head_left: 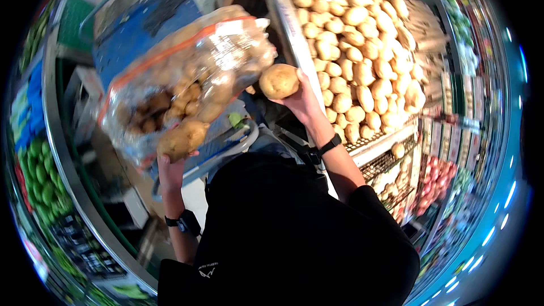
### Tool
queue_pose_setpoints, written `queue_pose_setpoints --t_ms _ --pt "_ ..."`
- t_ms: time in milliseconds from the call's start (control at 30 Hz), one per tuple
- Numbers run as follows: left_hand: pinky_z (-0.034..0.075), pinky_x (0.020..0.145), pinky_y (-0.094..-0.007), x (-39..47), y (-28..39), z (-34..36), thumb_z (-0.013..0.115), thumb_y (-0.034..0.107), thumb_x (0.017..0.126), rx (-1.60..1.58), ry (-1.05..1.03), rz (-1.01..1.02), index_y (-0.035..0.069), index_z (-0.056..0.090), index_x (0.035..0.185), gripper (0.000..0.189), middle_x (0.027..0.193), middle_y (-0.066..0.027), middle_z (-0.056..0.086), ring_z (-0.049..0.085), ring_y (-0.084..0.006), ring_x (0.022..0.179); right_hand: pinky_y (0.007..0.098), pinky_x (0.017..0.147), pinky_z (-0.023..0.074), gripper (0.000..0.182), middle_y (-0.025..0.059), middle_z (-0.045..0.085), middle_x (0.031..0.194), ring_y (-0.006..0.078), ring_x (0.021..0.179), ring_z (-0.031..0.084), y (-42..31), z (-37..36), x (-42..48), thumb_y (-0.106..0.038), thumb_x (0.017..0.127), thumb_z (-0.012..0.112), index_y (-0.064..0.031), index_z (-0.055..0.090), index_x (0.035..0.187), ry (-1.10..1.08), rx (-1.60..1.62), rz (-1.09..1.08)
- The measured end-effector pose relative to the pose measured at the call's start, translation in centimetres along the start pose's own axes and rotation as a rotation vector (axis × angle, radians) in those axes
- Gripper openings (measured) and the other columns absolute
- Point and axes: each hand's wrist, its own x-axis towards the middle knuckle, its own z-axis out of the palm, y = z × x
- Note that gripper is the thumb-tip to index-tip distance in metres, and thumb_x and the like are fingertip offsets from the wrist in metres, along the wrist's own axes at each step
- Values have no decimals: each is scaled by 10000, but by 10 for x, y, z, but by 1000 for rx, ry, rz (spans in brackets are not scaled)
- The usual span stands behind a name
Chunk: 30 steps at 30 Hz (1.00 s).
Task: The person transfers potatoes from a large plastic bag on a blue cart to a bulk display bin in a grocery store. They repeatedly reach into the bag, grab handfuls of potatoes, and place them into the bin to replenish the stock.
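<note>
My left hand point(173, 171) holds a large potato point(182, 139) at the near side of a clear plastic sack point(170, 66) with an orange band. More potatoes point(187, 100) show inside the sack, which lies on a blue platform cart point(127, 34). In my right hand point(302, 101) is another potato point(279, 81), held between the sack and the display bin. A heap of loose potatoes point(357, 46) fills the bin on the right, just beyond my right hand.
The bin's metal edge point(293, 25) runs beside my right forearm. A curved metal shelf rail point(63, 157) with green vegetables point(42, 174) behind it borders the left. Red onions or similar produce point(435, 180) sit at the right. A green leaf point(236, 120) lies on the cart.
</note>
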Motion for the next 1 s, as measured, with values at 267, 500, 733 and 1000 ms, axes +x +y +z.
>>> queue_pose_setpoints --t_ms 267,500,733,1000 --pt "532 857 -496 139 -21 141 659 560 815 94 -344 -267 47 352 1422 852 1457 -141 398 499 -344 1247 445 889 507 608 110 564 1221 248 1075 582 -121 -155 -65 -501 898 578 -43 493 1289 558 -17 -392" --pt "518 857 -471 210 -67 296 542 393 941 114 -631 -291 -62 439 1323 603 1216 -207 582 610 -333 1063 272 693 505 289 19 607 992 117 863 548 -265 -318 -14 -175 884 666 -51 588 1133 893 -345 -847" --pt "513 877 -493 192 -105 289 528 467 927 229 -586 -448 30 345 1427 689 1409 -143 458 511 -314 1233 378 859 561 169 147 624 1002 263 905 654 -225 -280 2 -62 927 558 58 542 1045 805 -160 -914" --pt "543 851 -485 170 -88 224 532 452 932 356 -405 -413 -14 345 1417 698 1383 -185 473 552 -334 1194 257 700 529 161 62 644 944 142 828 629 -135 -181 20 -119 946 562 -25 609 1068 104 -330 -336"
